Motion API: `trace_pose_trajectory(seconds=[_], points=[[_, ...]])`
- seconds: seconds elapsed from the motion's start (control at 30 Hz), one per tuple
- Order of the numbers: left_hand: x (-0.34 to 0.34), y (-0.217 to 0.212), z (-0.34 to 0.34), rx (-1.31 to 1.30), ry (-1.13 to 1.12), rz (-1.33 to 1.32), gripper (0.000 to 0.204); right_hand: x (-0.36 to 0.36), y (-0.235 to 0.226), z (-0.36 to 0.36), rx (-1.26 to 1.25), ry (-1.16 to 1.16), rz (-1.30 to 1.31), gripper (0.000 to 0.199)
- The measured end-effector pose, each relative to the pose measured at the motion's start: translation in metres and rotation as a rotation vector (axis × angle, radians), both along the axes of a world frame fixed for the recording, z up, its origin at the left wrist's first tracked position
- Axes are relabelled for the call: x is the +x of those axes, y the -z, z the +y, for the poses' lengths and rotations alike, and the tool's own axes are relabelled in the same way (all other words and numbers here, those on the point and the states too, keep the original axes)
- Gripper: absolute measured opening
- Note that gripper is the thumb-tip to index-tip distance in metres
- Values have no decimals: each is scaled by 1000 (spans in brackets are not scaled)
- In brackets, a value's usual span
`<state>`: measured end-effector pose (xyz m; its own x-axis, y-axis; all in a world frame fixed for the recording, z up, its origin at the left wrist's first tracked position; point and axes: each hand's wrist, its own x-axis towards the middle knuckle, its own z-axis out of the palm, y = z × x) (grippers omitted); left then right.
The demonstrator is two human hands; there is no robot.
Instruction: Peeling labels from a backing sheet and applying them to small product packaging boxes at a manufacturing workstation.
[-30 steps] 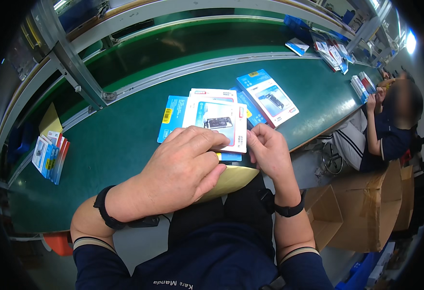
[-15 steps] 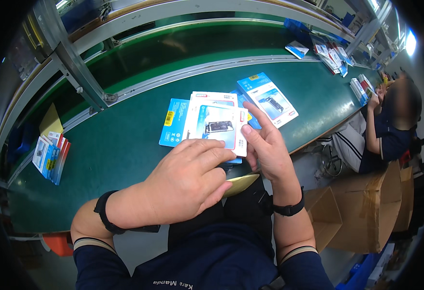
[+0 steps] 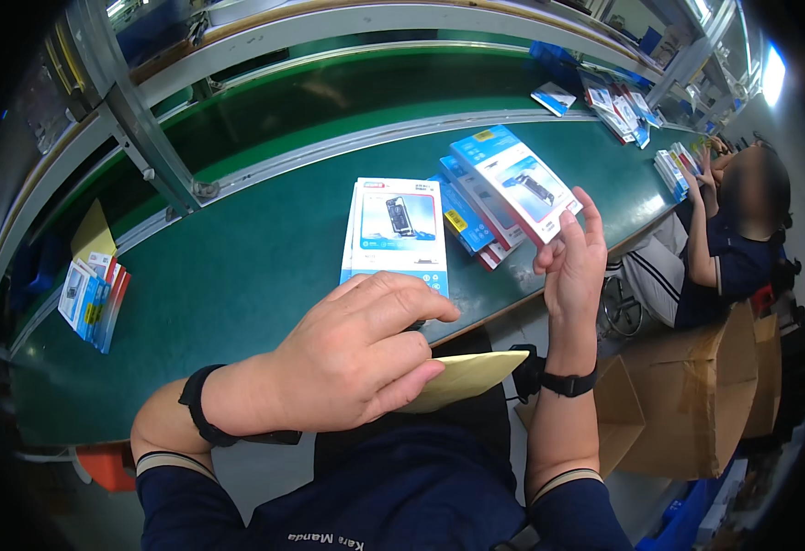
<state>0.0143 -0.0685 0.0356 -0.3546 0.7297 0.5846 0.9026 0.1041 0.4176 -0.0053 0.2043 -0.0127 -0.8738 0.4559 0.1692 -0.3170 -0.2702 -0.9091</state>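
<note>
Nearest the body: left hand (image 3: 356, 354) curled palm-down, fingers bent and close together, resting over a pale yellow flat card or envelope (image 3: 462, 378) that pokes out from under the fingertips toward the right. Whether the fingers actually pinch it cannot be told; the thumb is hidden. The piece looks thin, light and bendable, likely to crease if squeezed; a hold along its long edge between thumb and flat fingers would suit it.

Right hand (image 3: 572, 266) raised upright at the table's front edge, fingers straight and loosely together, holding nothing. Black bands on both wrists.

Just beyond the left fingertips, on the green belt (image 3: 237, 275): a small stack of white-and-blue retail boxes (image 3: 396, 234), flat, rectangular, a dark device pictured on the top face and a blue strip along the bottom. These look like stiff, light cardboard with a smooth, probably slippery print; best taken by the two long sides.

Right of it, near the right hand's fingertips: a fanned pile of blue boxes (image 3: 503, 188), some with a yellow label patch on a corner, a red edge showing underneath.

Far left on the belt's edge: more small packages standing in a leaning row (image 3: 90, 294), with a yellow card (image 3: 95, 234) behind them.

Farther along the belt, upper right: scattered blue-and-white packs (image 3: 618, 106). A seated co-worker (image 3: 733, 248) in dark clothes works there, beside brown cartons (image 3: 696, 413).
</note>
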Motion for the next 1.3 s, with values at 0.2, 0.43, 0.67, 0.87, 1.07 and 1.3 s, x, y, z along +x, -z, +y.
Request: trace_pose_trajectory(seconds=[0.2,0.43,0.67,0.87,1.07,1.3], points=[[4,1,0,-37,38,-86,13,-10,2,8,90,61,-123,49],[-5,2,1,-3,-14,-81,10,-6,12,25,247,-17,-196,40],[-23,4,-8,26,-130,-265,22,20,3,-5,364,-179,52,33],[-32,6,-11,60,-181,-405,27,35,16,-21,311,-587,-75,49],[-38,8,-13,109,-236,-555,29,46,13,-41,170,-622,-70,42],[-43,11,-20,153,-304,-692,28,50,16,-42,90,-497,-118,51]])
